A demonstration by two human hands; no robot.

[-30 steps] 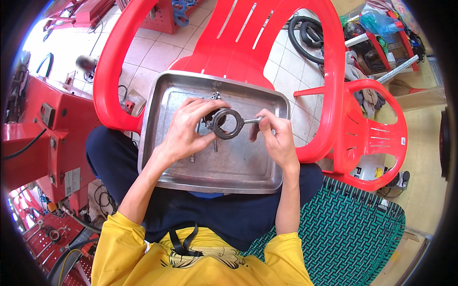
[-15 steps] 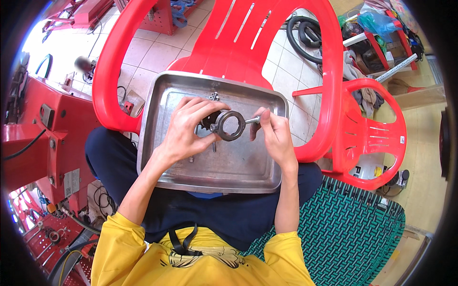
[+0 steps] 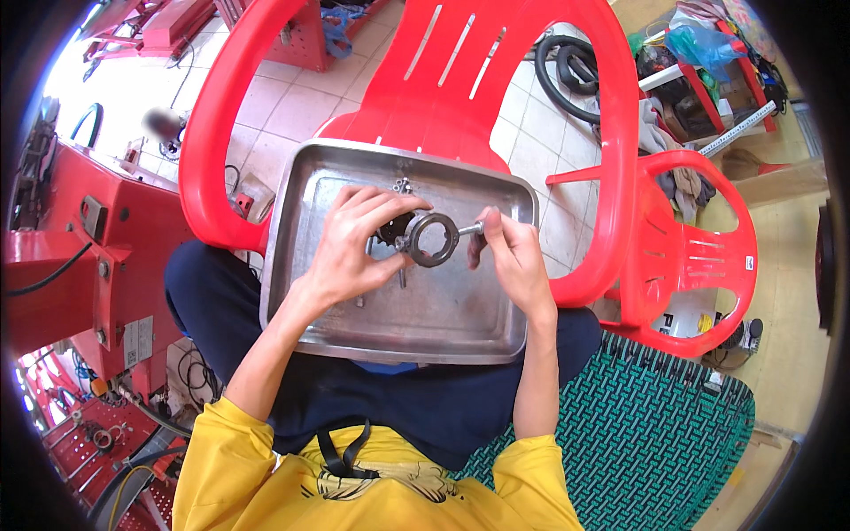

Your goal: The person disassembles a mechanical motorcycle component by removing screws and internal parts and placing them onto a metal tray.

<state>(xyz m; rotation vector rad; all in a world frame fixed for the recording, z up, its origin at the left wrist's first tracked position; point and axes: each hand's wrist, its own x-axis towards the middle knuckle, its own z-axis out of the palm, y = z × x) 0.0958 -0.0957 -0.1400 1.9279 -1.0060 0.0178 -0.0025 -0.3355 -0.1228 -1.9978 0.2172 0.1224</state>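
Over a shallow metal tray (image 3: 425,350), my left hand (image 3: 354,243) is closed round a dark round metal part with a ring-shaped end (image 3: 431,240). The ring's open centre faces up toward me. My right hand (image 3: 513,257) pinches the head of a silver bolt (image 3: 471,229) between thumb and fingers. The bolt's shank reaches the right side of the ring; how deep it sits I cannot tell. A few small nuts (image 3: 403,185) lie in the tray beyond my left hand. Beneath that hand, a thin bolt (image 3: 402,278) shows partly.
The tray rests on a red plastic chair (image 3: 434,97) and my lap. Another red chair (image 3: 691,257) stands at the right, beside a green woven seat (image 3: 620,425). Red machinery (image 3: 133,257) is close on my left. Black tubing (image 3: 571,75) lies on the tiled floor.
The view has shifted slightly, so the tray sits a little lower and further right. Both hands keep their holds, and the ring has tilted slightly. The bolt head has turned a little.
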